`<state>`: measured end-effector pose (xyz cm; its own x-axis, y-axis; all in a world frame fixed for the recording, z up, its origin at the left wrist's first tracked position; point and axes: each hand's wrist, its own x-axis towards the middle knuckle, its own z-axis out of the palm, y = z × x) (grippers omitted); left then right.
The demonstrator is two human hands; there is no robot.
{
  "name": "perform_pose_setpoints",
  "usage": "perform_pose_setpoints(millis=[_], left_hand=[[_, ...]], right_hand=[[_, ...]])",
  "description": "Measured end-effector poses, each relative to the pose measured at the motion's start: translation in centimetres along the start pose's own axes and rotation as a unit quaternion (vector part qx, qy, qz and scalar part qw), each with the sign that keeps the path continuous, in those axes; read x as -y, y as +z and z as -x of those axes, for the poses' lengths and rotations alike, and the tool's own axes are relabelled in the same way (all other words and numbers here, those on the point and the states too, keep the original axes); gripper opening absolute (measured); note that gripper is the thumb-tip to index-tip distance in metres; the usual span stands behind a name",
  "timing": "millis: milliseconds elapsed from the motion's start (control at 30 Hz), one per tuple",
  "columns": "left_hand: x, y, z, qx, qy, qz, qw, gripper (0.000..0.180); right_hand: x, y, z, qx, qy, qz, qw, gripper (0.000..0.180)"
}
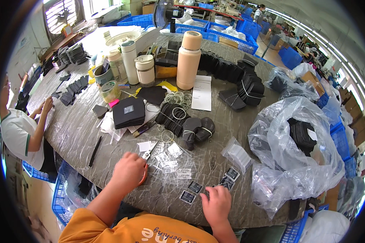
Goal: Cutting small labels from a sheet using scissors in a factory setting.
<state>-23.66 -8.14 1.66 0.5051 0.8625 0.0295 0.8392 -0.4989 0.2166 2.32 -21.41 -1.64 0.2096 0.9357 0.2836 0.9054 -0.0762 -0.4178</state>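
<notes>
My left hand (127, 172) rests on the grey table (77, 133) with its fingers curled around the orange handles of a pair of scissors (149, 156), whose blades point up and right. My right hand (216, 203) lies near the front edge, fingers bent over small black square labels (190, 192) with pale borders. More of these labels (231, 175) sit just above that hand. Clear plastic with pale label pieces (172, 158) lies between the two hands. I cannot tell whether the right fingers pinch a label.
A stack of black pads (128, 112), bundled black pieces (198, 129), rubber bands (178, 99) and a tall beige bottle (188, 60) stand further back. A large clear bag of black pieces (296, 150) fills the right. Another person (24, 129) works at the left.
</notes>
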Motion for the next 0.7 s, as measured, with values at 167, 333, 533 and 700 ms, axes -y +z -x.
perform_pose_setpoints(millis=[167,333,533,700], left_hand=[[-5.6,3.2,-1.1,0.017,0.127,0.220,0.967,0.032],[-7.6,6.5,-2.8,0.011,0.214,0.180,0.960,0.029],[-7.7,6.8,-2.9,-0.027,0.225,0.280,0.933,0.011],[-7.2,5.4,-1.3,-0.014,0.143,0.447,0.883,0.009]], right_hand=[[2.0,1.9,-2.4,0.074,-0.016,0.027,0.997,0.026],[1.3,2.4,-2.0,0.065,-0.016,-0.012,0.998,0.021],[1.2,1.3,-1.6,0.045,0.043,-0.176,0.983,0.012],[3.0,-0.7,-1.5,0.069,0.058,-0.242,0.966,0.009]])
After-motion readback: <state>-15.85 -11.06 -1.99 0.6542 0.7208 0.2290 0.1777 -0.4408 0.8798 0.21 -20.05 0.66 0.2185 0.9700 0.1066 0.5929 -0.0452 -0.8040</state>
